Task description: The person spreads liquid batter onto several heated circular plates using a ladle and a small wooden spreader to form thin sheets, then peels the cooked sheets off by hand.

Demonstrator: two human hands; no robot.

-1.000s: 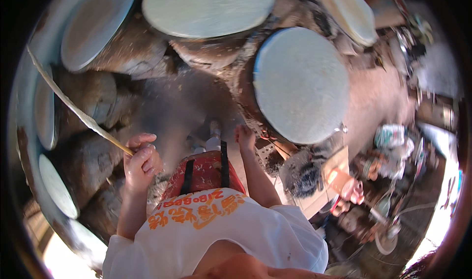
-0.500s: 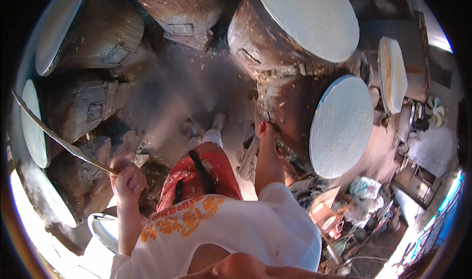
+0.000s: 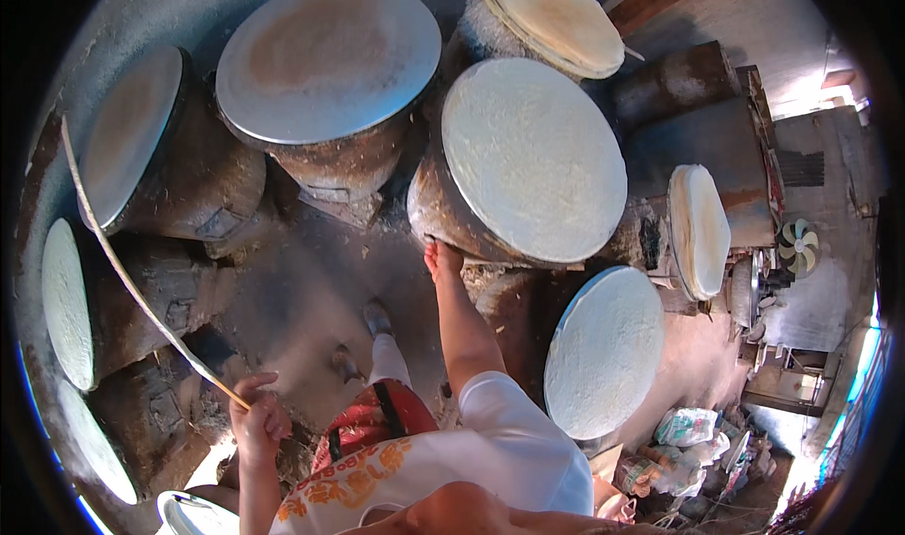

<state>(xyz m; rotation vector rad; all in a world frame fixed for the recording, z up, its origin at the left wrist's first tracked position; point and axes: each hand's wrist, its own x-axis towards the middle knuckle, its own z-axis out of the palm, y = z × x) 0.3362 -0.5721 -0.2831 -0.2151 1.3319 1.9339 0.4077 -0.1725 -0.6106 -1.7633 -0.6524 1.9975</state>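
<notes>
At far left, a pale-topped griddle (image 3: 68, 304) is seen. Next, a long thin stick (image 3: 156, 319), slanted up to the left, is gripped at its lower end by the left hand (image 3: 258, 417), whose fingers are closed around it. A grey griddle (image 3: 330, 64) is seen further back. The right hand (image 3: 445, 260) is placed at the lower edge of a brown stove (image 3: 426, 196), below a white-coated griddle (image 3: 534, 161); whether anything is pinched by its fingers cannot be told. Further right, a fan (image 3: 799, 247) is noted.
</notes>
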